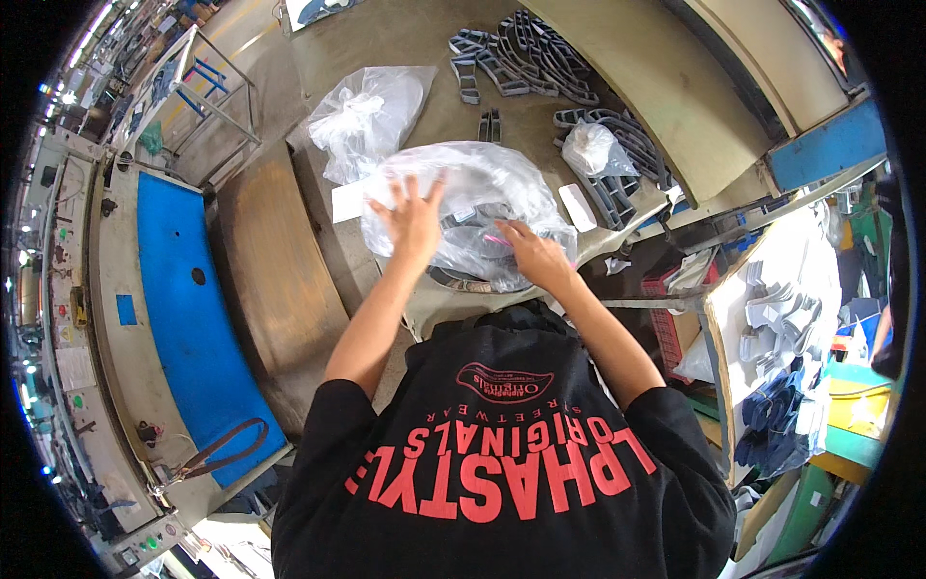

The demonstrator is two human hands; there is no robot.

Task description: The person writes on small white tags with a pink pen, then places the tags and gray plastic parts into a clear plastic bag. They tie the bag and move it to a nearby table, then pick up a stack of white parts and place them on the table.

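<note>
A large clear plastic bag (487, 159) lies crumpled on the worktable in front of me, with grey pieces (473, 217) showing dimly through it. My left hand (415, 222) rests on the bag's left part with its fingers spread wide. On the bag's right side, my right hand (538, 256) has its fingers curled in around a thin pink object (497, 239). Its exact kind I cannot make out. A white card or sheet (347, 203) sticks out at the bag's left edge.
Behind is another clear bag (371, 111), its top bunched. Dark grey cut-out metal-looking dies (521, 58) lie at the back; more (627, 145) sit to the right under a small bag (593, 150). A white rounded piece (578, 207) lies nearby. A blue-topped machine (183, 309) stands left.
</note>
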